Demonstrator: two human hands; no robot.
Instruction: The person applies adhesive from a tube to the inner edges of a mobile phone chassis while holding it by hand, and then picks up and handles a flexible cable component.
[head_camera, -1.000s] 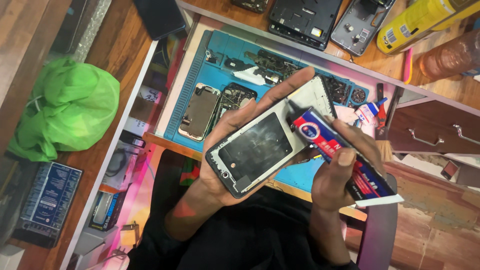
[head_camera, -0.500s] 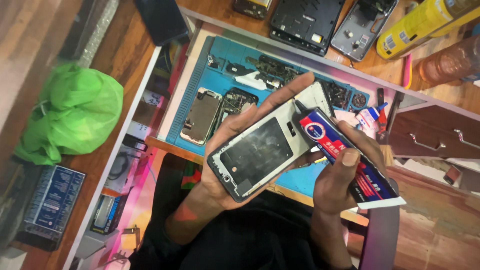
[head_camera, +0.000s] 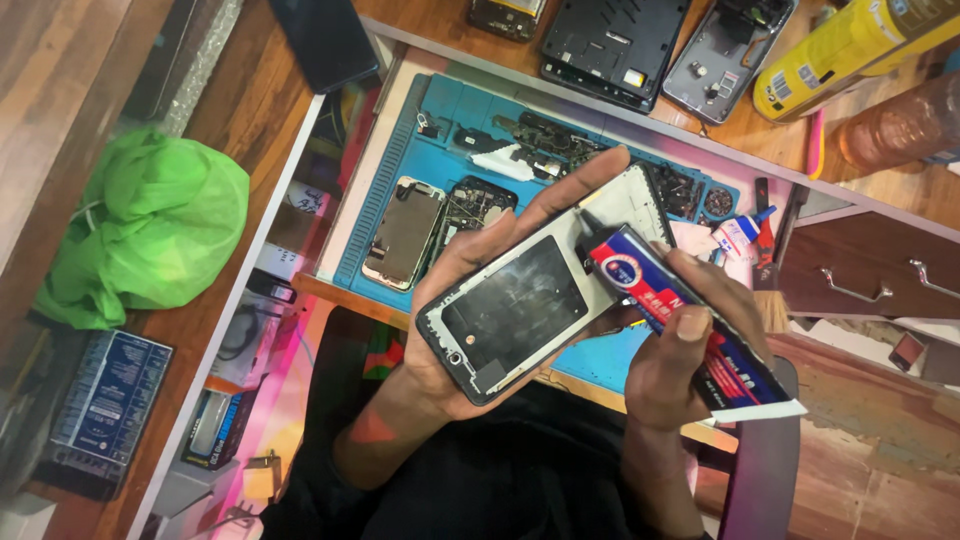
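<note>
A crumpled green bag (head_camera: 140, 230) lay at the far left on the wooden bench (head_camera: 255, 110), with a dark blue box (head_camera: 105, 405) below it near the edge. Further right, a blue work mat (head_camera: 430, 150) carried a bare phone shell (head_camera: 403, 232), a circuit-filled phone body (head_camera: 478, 203) and loose small parts, leaving little free room. Above the mat sat opened phone backs (head_camera: 612, 45) and a yellow can (head_camera: 850, 50); a drawer front (head_camera: 870, 275) closed off the right.

The left hand (head_camera: 470, 330) cupped a phone frame (head_camera: 535, 300) from beneath, fingers curled round its edges, holding it over the mat's near edge. The right hand (head_camera: 680, 345) was wrapped round a red and blue glue tube (head_camera: 675, 310), its black nozzle touching the frame's upper edge.
</note>
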